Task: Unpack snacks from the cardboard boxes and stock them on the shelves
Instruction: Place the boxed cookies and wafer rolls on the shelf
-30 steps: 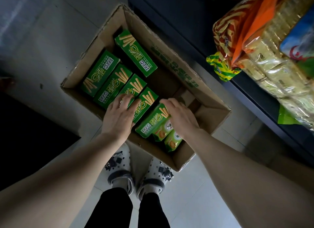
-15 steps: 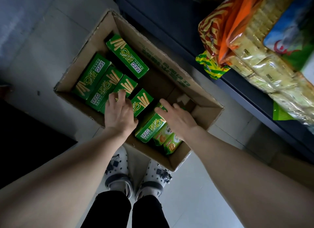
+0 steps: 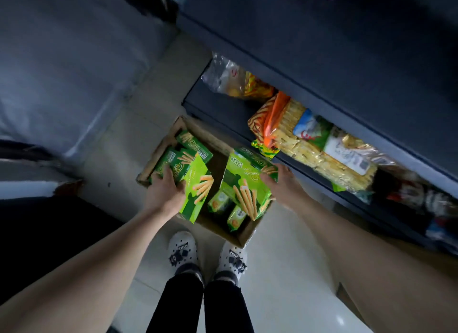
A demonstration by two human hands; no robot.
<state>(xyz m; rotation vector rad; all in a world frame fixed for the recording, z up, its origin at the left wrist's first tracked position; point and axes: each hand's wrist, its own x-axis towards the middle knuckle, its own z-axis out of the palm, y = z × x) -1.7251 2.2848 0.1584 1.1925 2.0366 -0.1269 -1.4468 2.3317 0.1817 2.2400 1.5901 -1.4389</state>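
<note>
An open cardboard box (image 3: pixel 244 236) sits on the floor in front of my feet. My left hand (image 3: pixel 164 192) grips a green biscuit-stick box (image 3: pixel 195 191), lifted above the carton's left side. My right hand (image 3: pixel 282 184) holds a second green biscuit-stick box (image 3: pixel 244 184), raised over the carton's right side. More green boxes (image 3: pixel 193 145) lie flat at the carton's far end. Small green snack packs (image 3: pixel 235 217) stand at its near end.
A dark shelf unit (image 3: pixel 347 72) runs along the right. Its low shelf holds bagged snacks: a clear bag (image 3: pixel 230 80), an orange-striped bag (image 3: pixel 270 127), yellow cracker packs (image 3: pixel 322 164). Pale tiled floor (image 3: pixel 280 270) surrounds my white clogs (image 3: pixel 182 251). A dark mat (image 3: pixel 49 223) lies left.
Both hands closed on green boxes lying in the carton and lifted them out. The view has pulled back and up, so the carton looks smaller and more of the shelf shows.
</note>
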